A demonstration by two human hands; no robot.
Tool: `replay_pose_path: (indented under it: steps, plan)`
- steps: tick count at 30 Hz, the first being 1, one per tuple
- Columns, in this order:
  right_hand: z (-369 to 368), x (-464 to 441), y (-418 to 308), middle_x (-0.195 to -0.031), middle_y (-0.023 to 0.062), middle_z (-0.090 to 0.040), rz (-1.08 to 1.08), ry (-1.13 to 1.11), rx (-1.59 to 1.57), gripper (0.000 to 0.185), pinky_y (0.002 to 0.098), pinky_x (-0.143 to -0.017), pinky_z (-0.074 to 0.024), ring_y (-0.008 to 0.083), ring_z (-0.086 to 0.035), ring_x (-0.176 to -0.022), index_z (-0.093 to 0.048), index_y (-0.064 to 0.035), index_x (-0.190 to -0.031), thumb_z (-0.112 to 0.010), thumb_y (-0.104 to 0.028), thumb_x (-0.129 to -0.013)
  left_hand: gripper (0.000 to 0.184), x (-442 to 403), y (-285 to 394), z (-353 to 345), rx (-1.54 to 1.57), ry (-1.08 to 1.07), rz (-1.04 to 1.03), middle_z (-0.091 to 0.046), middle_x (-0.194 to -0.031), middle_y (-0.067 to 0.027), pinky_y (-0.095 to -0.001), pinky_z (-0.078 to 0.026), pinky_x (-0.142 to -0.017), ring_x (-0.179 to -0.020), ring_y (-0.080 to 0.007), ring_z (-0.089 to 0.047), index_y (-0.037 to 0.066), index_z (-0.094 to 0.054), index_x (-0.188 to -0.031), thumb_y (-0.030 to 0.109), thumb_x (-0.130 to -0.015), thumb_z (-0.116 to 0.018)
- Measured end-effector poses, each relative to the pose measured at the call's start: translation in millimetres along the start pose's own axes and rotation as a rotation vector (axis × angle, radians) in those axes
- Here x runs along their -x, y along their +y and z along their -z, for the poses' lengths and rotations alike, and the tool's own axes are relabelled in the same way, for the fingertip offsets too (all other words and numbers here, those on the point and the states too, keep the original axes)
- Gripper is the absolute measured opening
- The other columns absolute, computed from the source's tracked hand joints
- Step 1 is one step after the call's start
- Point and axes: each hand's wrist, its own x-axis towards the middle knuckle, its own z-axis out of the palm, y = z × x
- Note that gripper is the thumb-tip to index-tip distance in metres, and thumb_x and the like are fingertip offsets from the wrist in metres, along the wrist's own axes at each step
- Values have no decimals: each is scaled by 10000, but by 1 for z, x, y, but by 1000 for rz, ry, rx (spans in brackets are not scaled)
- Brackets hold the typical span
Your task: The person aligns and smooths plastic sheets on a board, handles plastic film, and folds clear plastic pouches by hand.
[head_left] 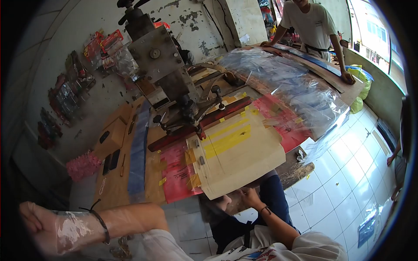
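At the far left, my left hand (34,219) is stretched out with its fingers curled closed on a piece of clear plastic (72,230), which shines along the wrist. My right hand (250,198) is over my lap, just below the front edge of the cream board (244,167). Its fingers are closed, and I cannot make out what is in them. The board has yellow tape strips (228,141) and lies under the red bar (200,124) of a press machine (159,54). Red sheets (176,169) flank the board.
Piled clear plastic sheets (278,71) cover the table's far right, where a person (309,24) leans on it. A blue strip (138,152), phones (110,162) and a cardboard box (114,135) lie at left. Pink material (82,166) stands beyond. Another person's arm shows at the right edge.
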Motion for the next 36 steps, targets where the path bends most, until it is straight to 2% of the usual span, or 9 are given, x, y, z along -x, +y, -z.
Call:
replay_pose_path:
  steps: [4,7,11,13,17,20,26,31,36]
  plan:
    - [96,36,-42,-945,146,-780,71,-64,-81,295,345,-855,-574,180,-736,-905,-735,7,-1155,-552,-211,-1077,260,5,-43,-6,-604,313,-91,-310,-668,-14,-272,-276,-533,-577,-134,-337,80,-438,-739,150,-950,-573]
    - [170,80,-3,-1006,73,-778,-49,211,-391,298,316,-836,-570,156,-720,-898,-750,26,-1169,-527,-42,-982,341,20,-113,-21,-913,509,-80,-488,-723,-64,-317,-303,-525,-575,-132,-403,-20,-620,-910,280,-1063,-569]
    - [269,154,44,-1060,65,-769,-129,755,-441,389,316,-777,-615,137,-728,-902,-683,1,-1339,-561,-214,-1039,272,46,-196,-42,-703,475,202,-547,-749,-11,-252,-253,-445,-479,-66,-356,3,-663,-985,268,-1029,-702]
    - [311,198,76,-1017,87,-775,-229,802,-326,366,301,-743,-613,133,-713,-848,-741,13,-1201,-624,-285,-1024,268,73,-241,-78,-605,408,238,-587,-735,-12,-225,-252,-421,-477,-37,-375,14,-649,-953,259,-1003,-744]
    - [376,283,78,-980,128,-747,-545,562,-131,345,360,-766,-629,196,-730,-878,-736,49,-983,-613,-272,-1015,227,125,-292,-159,-475,24,744,-635,-728,5,-199,-269,-399,-453,-11,-413,73,-669,-973,288,-1005,-735]
    - [392,328,46,-1066,173,-700,-317,831,-421,279,406,-811,-643,245,-720,-976,-663,49,-1025,-608,-224,-1011,238,150,-316,-208,-415,-550,1059,-715,-753,-38,-209,-347,-422,-476,-25,-488,38,-683,-965,270,-1011,-709]
    - [459,389,49,-973,120,-656,-159,948,-381,362,288,-540,-559,140,-595,-582,-529,-34,-1290,-662,-161,-979,199,207,-350,-288,256,-1478,1344,-729,-771,-55,-207,-365,-409,-457,-40,-500,20,-659,-999,215,-1003,-701]
    - [490,389,14,-1040,96,-639,81,1149,-394,535,161,-369,-323,31,-430,-465,-450,-46,-1525,-613,-78,-1016,178,203,-392,-317,347,-1672,1382,-725,-821,-52,-234,-400,-398,-453,-44,-506,3,-627,-1102,164,-1030,-653]
    - [509,313,-21,-1359,78,-554,200,1254,-315,418,148,-534,-403,22,-551,-710,-568,-39,-1446,-610,-87,-1033,261,194,-540,-332,-8,-1475,1377,-716,-851,-70,-247,-452,-416,-471,-68,-529,-26,-633,-1152,190,-1016,-688]
